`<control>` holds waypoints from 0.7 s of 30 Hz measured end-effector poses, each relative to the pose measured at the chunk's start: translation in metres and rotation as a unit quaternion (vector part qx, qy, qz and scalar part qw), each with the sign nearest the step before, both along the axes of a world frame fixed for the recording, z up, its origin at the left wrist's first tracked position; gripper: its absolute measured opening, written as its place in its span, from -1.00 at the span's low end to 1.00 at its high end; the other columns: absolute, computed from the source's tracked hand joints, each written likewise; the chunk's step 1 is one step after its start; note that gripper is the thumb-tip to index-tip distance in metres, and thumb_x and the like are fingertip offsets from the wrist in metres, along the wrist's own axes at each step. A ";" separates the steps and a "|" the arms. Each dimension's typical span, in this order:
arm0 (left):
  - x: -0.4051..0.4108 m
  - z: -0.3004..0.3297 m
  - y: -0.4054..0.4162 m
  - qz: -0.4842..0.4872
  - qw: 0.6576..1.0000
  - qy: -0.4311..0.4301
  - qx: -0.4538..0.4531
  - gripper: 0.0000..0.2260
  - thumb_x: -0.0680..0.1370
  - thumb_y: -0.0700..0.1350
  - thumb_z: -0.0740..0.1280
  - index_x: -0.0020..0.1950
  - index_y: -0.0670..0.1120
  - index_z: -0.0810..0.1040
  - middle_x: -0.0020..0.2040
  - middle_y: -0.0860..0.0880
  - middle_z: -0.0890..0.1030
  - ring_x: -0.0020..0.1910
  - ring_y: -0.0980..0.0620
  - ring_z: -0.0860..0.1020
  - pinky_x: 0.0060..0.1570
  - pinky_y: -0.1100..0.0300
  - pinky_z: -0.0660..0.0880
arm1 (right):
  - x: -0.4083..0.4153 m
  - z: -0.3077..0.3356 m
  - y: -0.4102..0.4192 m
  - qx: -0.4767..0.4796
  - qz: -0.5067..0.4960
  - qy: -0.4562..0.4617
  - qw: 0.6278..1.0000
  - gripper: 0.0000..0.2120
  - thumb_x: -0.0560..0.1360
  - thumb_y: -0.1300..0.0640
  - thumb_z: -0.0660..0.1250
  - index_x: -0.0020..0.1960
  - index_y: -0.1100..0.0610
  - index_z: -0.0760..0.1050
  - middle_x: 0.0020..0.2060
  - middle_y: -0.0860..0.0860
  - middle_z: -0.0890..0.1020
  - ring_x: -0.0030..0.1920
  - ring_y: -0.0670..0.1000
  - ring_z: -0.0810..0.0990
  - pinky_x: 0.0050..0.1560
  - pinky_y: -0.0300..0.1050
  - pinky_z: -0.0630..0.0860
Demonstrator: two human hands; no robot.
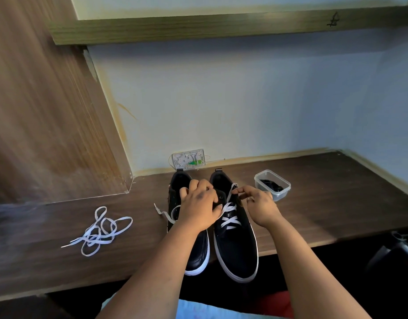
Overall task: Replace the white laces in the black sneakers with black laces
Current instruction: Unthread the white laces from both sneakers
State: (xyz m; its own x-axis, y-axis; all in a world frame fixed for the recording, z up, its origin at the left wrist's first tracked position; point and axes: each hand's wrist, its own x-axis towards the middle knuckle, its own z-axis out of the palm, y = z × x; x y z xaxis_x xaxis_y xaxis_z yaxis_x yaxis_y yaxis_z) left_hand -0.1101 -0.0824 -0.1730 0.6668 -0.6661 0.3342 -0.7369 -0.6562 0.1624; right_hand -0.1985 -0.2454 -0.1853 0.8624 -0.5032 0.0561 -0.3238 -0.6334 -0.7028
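We see a dark wooden surface (313,203) running along a pale wall, with a wood-grain panel (49,100) rising at its left end. Two black sneakers (235,245) with white soles stand side by side near the middle, toes pointing toward us. The right sneaker (238,249) still carries its white lace (230,218) crossed through the lower eyelets; the left sneaker (197,254) shows none in its visible part. Our left hand (199,204) lies across the tops of both shoes, fingers curled down over the tongue area; we cannot tell exactly what it grips. Our right hand (256,200) pinches the upper end of the white lace between thumb and fingertips, beside the right sneaker's collar. A loose white lace (101,231) lies in a tangle well to the left. A clear plastic container (272,184) holding the black laces (271,185) sits just right of the shoes. A small white wall box (188,159) sits behind the heels.
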 end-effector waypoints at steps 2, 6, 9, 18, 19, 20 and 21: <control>-0.002 -0.003 0.000 -0.005 1.000 -0.015 0.011 -0.85 0.54 0.06 0.29 -0.01 0.02 0.57 0.27 0.10 0.38 0.29 0.00 0.24 0.15 0.04 0.17 | 0.000 0.002 0.001 0.003 -0.001 0.001 1.000 -0.38 0.54 0.31 0.02 -0.16 -0.46 0.42 0.03 -0.19 0.59 0.18 0.03 0.28 0.27 0.16 0.34; -0.002 0.000 -0.005 -0.033 0.999 0.039 -0.007 -0.83 0.53 0.00 0.26 -0.12 -0.03 0.60 0.22 0.09 0.43 0.24 0.00 0.28 0.14 0.03 0.24 | -0.001 0.004 0.003 0.010 0.002 -0.002 1.000 -0.37 0.52 0.32 0.02 -0.16 -0.47 0.43 -0.03 -0.24 0.59 0.18 0.02 0.29 0.28 0.17 0.34; 0.009 0.029 0.004 0.031 0.895 0.303 -0.326 -0.85 0.54 -0.13 0.26 -0.12 -0.07 0.63 -0.02 0.01 0.54 0.11 -0.10 0.49 0.05 0.07 0.42 | -0.003 0.006 0.004 0.016 0.002 -0.006 1.000 -0.34 0.51 0.33 0.02 -0.17 -0.49 0.44 -0.08 -0.30 0.58 0.18 0.02 0.31 0.28 0.16 0.35; 0.044 0.048 0.066 0.303 0.543 0.366 -0.692 -0.80 0.48 -0.15 0.26 -0.35 -0.02 0.40 -0.36 0.06 0.43 -0.35 0.06 0.37 -0.36 0.20 0.23 | 0.003 0.005 0.000 0.070 -0.007 -0.014 0.997 -0.70 0.52 0.10 0.21 0.10 -0.28 0.48 -0.13 -0.15 0.60 0.04 0.00 0.53 0.05 -0.04 0.50; 0.044 0.043 0.061 0.322 0.639 0.309 -0.626 -0.78 0.49 -0.14 0.30 -0.36 -0.02 0.41 -0.36 0.06 0.43 -0.32 0.02 0.40 -0.35 0.22 0.25 | 0.002 0.006 0.000 0.072 -0.021 -0.018 0.997 -0.74 0.53 0.05 0.29 0.18 -0.19 0.44 -0.18 -0.10 0.59 -0.06 -0.05 0.54 -0.09 -0.14 0.47; 0.040 0.040 0.054 0.322 0.733 0.241 -0.548 -0.78 0.49 -0.10 0.33 -0.35 -0.03 0.43 -0.36 0.06 0.45 -0.26 -0.03 0.44 -0.34 0.24 0.28 | 0.001 0.008 0.000 0.072 -0.032 -0.021 0.997 -0.68 0.51 0.01 0.36 0.24 -0.08 0.40 -0.22 -0.08 0.58 -0.13 -0.07 0.54 -0.17 -0.19 0.42; 0.037 0.036 0.047 0.298 0.810 0.179 -0.472 -0.80 0.48 -0.04 0.35 -0.33 -0.03 0.46 -0.33 0.06 0.48 -0.17 -0.06 0.47 -0.30 0.23 0.34 | -0.002 0.010 -0.001 0.072 -0.037 -0.021 0.997 -0.60 0.47 -0.02 0.42 0.24 -0.05 0.37 -0.23 -0.07 0.57 -0.15 -0.08 0.55 -0.19 -0.19 0.40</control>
State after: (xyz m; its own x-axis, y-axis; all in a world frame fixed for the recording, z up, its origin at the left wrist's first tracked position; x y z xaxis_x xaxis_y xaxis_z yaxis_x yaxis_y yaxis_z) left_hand -0.0734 -0.0351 -0.1368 0.9429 0.2492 0.2208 -0.1295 -0.3364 0.9328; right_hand -0.2001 -0.2461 -0.1753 0.8214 -0.5702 0.0142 -0.3337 -0.5006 -0.7988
